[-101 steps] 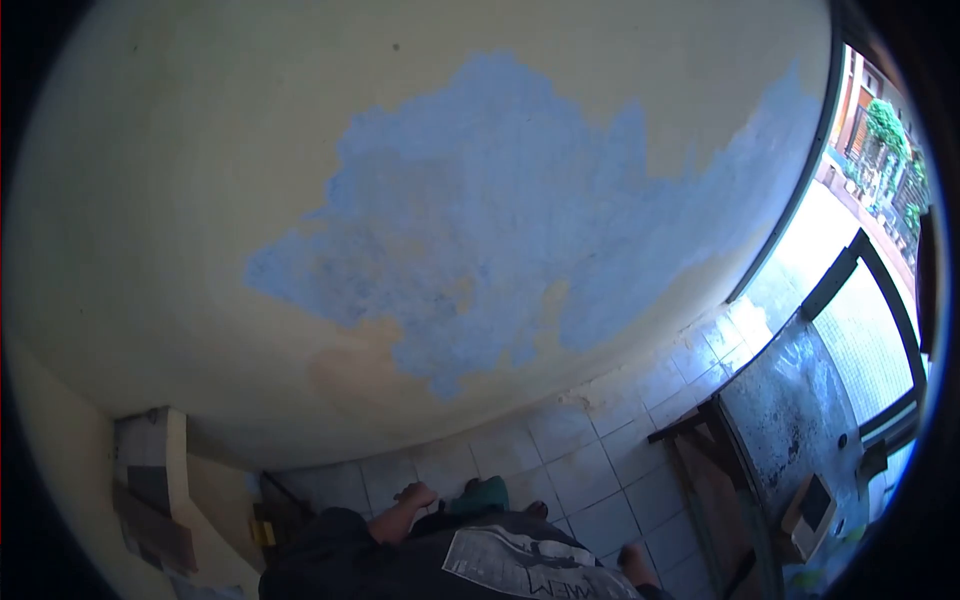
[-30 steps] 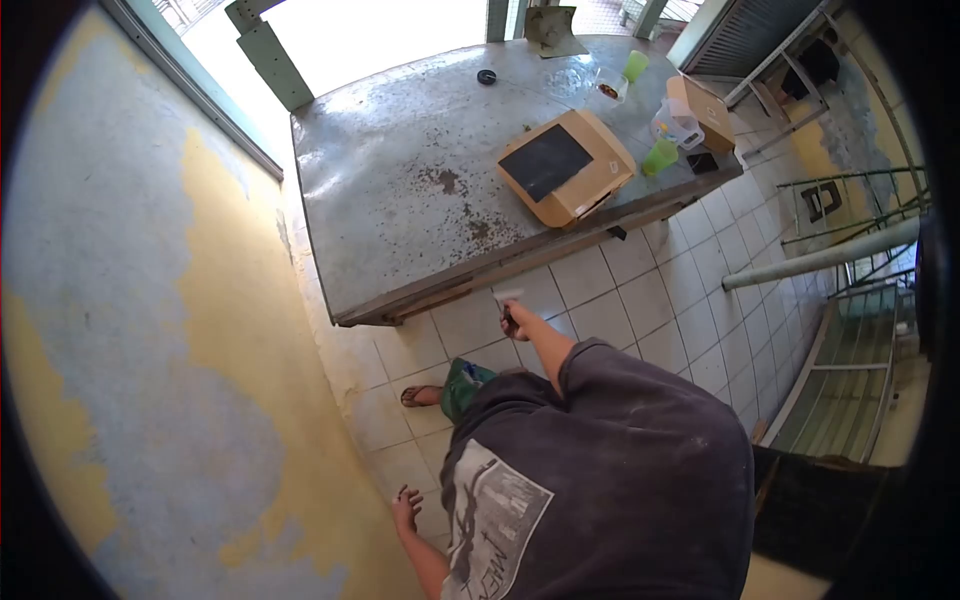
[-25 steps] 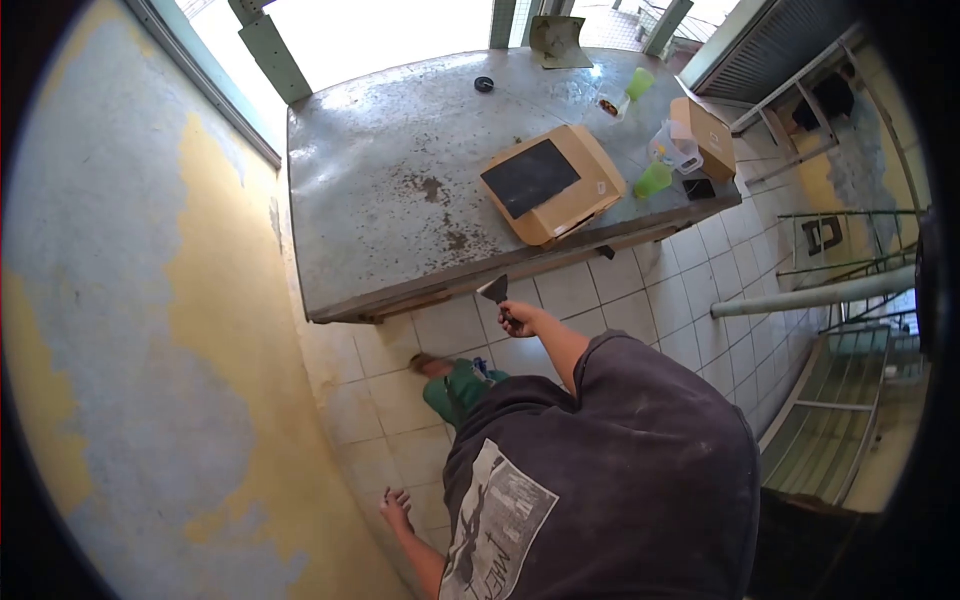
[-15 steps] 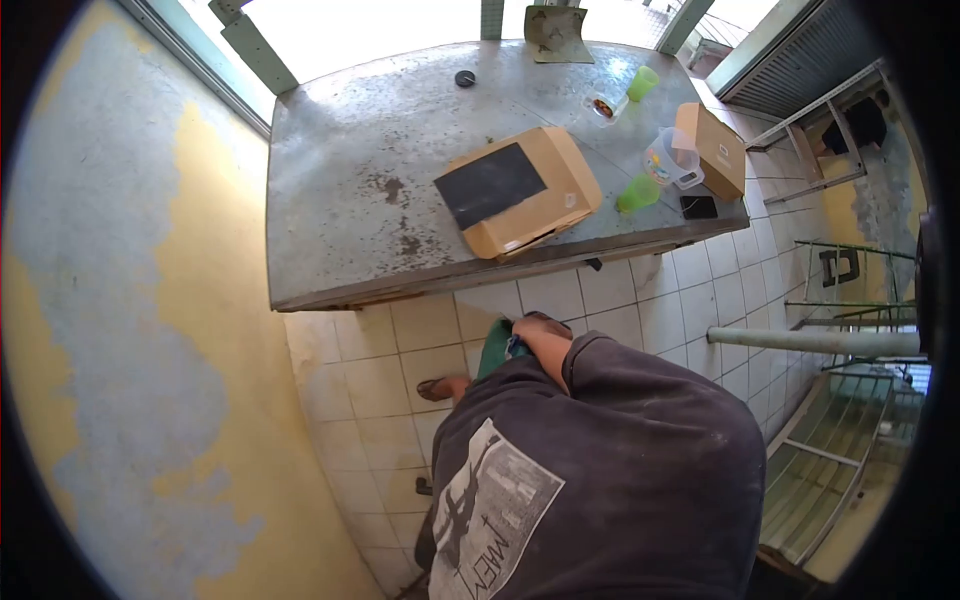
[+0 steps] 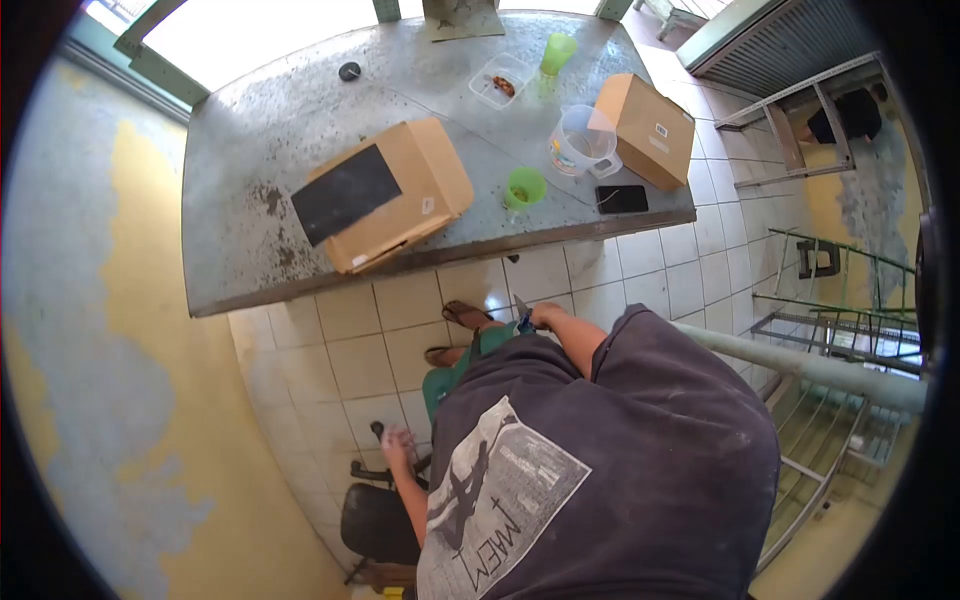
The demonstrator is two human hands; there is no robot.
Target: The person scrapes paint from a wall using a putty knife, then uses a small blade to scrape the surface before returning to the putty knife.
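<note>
My right hand [image 5: 545, 315] is in front of my lap, closed around a small tool [image 5: 523, 311] with a blue handle and a pointed grey metal end. Its exact kind is too small to make out. Down by my left side is my left hand [image 5: 399, 441], slightly blurred, with its fingers apart and nothing in it. It is nearest to a black chair [image 5: 372, 522]. On the table ahead lies a flat cardboard box [image 5: 420, 190] with a black rectangular sheet [image 5: 347, 194] on top.
The grey worn table [image 5: 240, 150] also carries green cups [image 5: 524, 187], a clear plastic jug [image 5: 580, 140], a phone [image 5: 622, 199], another cardboard box [image 5: 645, 130] and a food container [image 5: 500, 82]. A pale pole [image 5: 810, 365] and metal racks stand right. Another person [image 5: 850, 115] is far right.
The view has shifted right, so the table appears further left. My left hand has come into view beside the chair. My right hand and its tool show more clearly, away from my lap.
</note>
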